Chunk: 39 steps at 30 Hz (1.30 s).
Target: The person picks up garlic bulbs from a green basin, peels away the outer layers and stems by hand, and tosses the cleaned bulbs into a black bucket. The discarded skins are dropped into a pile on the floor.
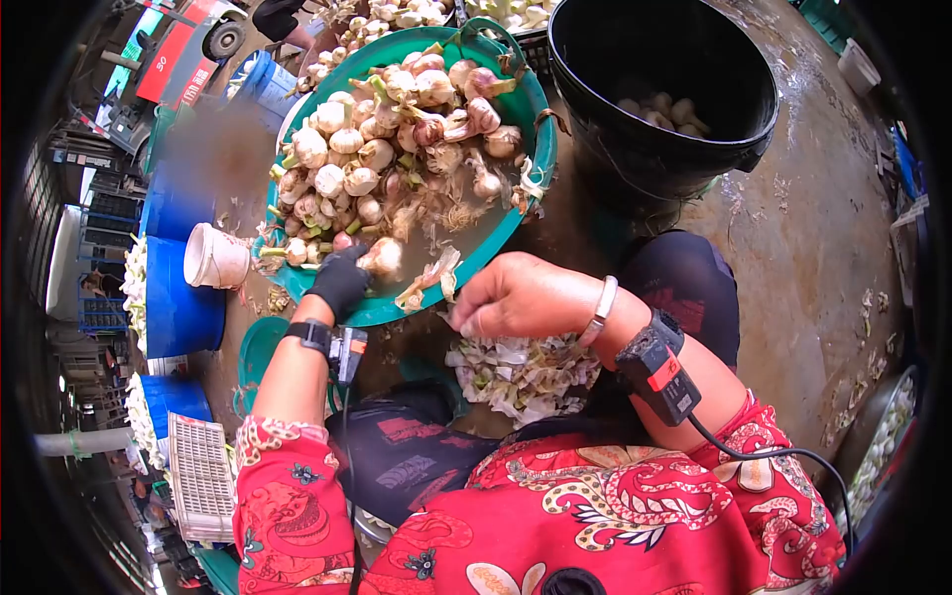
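Note:
A green basin (540,183) holds a heap of garlic bulbs (347,139) with stem stubs and roots. At its near edge, my left hand (342,281), in a black glove, has its fingers closed around a garlic bulb (382,258). Papery skin (433,280) hangs over the rim just right of that bulb. My bare right hand (501,297) is right of the skin with its fingers pressed together; whatever is between the fingertips is too small to name. Below it lies a pile of peeled-off skins (526,377).
A black bucket (659,149) with some bulbs inside stands at the upper right. Blue tubs (183,307), a small white bucket (215,256) and a pale crate (200,476) are at the left. A metal bowl (883,446) is at the right edge.

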Each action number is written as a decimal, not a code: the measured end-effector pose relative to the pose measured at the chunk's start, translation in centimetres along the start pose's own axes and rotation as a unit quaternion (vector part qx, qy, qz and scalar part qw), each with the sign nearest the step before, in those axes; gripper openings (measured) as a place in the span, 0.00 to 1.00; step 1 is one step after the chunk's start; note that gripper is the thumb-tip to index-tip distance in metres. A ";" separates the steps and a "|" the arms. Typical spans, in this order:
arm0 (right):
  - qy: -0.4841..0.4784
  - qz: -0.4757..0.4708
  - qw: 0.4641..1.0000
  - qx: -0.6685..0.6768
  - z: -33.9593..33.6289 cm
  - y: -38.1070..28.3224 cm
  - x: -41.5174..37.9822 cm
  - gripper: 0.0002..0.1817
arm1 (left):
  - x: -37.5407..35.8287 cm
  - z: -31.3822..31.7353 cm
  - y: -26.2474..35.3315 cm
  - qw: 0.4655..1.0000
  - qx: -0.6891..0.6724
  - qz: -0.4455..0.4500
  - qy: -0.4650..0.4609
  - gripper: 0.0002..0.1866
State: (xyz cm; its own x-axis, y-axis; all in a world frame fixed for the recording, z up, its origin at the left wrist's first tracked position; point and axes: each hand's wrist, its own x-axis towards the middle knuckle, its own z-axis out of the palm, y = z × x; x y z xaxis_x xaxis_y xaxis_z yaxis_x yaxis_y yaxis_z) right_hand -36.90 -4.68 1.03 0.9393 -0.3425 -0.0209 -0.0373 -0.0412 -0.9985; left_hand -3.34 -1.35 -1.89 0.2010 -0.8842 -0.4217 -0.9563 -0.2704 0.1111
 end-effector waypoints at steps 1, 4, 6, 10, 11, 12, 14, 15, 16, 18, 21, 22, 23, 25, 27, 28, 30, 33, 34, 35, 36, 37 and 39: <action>0.084 -0.013 0.996 0.020 0.5 0.8 0.6 0.11 | -0.5 -0.3 -0.8 0.994 -0.098 0.038 0.033 0.30; 0.162 0.022 0.972 0.168 1.2 -0.5 1.7 0.30 | -4.9 -2.2 1.9 0.893 -0.444 -0.014 0.070 0.23; 0.196 0.001 0.956 0.218 2.5 -1.6 2.2 0.41 | -8.8 -4.0 5.8 0.864 -0.496 -0.003 0.086 0.23; 0.218 -0.089 0.946 0.221 4.2 0.3 3.6 0.46 | -13.0 -2.8 10.6 0.849 -0.507 0.082 0.128 0.19; 0.208 -0.054 0.944 0.250 4.2 0.2 3.4 0.44 | -13.1 -2.2 10.6 0.853 -0.490 0.103 0.149 0.18; 0.207 -0.053 0.945 0.248 4.5 -0.1 3.1 0.44 | -13.1 -1.7 10.3 0.852 -0.492 0.103 0.150 0.18; 0.292 -0.066 0.945 0.128 4.7 -0.7 2.6 0.35 | -12.8 -1.3 10.1 0.883 -0.361 0.199 0.226 0.12; 0.293 -0.066 0.945 0.127 4.7 -0.5 2.5 0.35 | -13.2 -1.3 10.7 0.882 -0.361 0.200 0.227 0.12; 0.274 -0.038 0.933 0.229 4.5 0.0 2.4 0.35 | -13.9 -1.4 11.9 0.838 -0.461 0.160 0.244 0.10; 0.241 -0.007 0.881 0.407 3.7 0.5 2.2 0.34 | -14.5 -1.1 12.4 0.734 -0.615 0.100 0.270 0.07; 0.199 -0.042 0.835 0.510 2.3 1.1 1.8 0.33 | -15.7 0.3 10.8 0.886 -0.418 0.089 0.179 0.09; 0.196 -0.042 0.837 0.510 2.3 0.9 1.7 0.33 | -15.1 2.0 10.4 0.930 -0.301 0.103 0.185 0.13; 0.195 -0.048 0.849 0.488 2.5 0.5 1.7 0.34 | -15.1 2.8 9.6 0.930 -0.300 0.100 0.189 0.13; 0.193 -0.051 0.860 0.470 3.1 0.2 1.5 0.35 | -15.2 1.2 12.0 0.827 -0.540 0.005 0.155 0.13; 0.256 -0.113 0.931 0.234 4.1 0.0 1.6 0.39 | -14.4 -1.2 13.2 0.784 -0.584 0.113 0.180 0.16; 0.299 -0.136 0.927 0.179 4.5 0.4 2.1 0.42 | -13.7 -0.9 13.7 0.752 -0.620 0.109 0.195 0.15; 0.305 -0.137 0.924 0.185 4.8 0.6 2.2 0.41 | -12.8 -0.1 14.2 0.718 -0.655 0.106 0.208 0.14; 0.312 -0.125 0.912 0.237 5.0 0.3 1.7 0.40 | -12.4 0.3 14.0 0.719 -0.658 0.078 0.211 0.12; 0.303 -0.107 0.902 0.288 5.0 0.0 1.5 0.38 | -12.7 0.1 13.9 0.712 -0.673 0.069 0.188 0.11; 0.292 -0.090 0.890 0.339 5.0 -0.1 1.3 0.37 | -13.0 0.0 13.8 0.705 -0.687 0.059 0.166 0.10; 0.282 -0.092 0.883 0.364 4.8 0.3 1.5 0.33 | -12.9 0.2 13.8 0.708 -0.681 0.068 0.176 0.11; 0.282 -0.092 0.883 0.364 4.7 0.5 1.5 0.33 | -13.0 0.2 13.7 0.708 -0.681 0.068 0.176 0.11; 0.226 -0.049 0.849 0.474 4.6 0.6 1.5 0.30 | -13.2 0.0 13.6 0.727 -0.660 0.056 0.183 0.12</action>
State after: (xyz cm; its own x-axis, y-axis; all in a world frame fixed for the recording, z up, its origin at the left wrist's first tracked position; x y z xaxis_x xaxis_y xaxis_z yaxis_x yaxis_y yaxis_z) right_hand -33.99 -0.90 0.20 0.6866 -0.7158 -0.1273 0.5270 0.6106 -0.5911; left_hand -18.98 6.64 5.14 0.4114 -0.9057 -0.1020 0.0165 -0.1045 0.9944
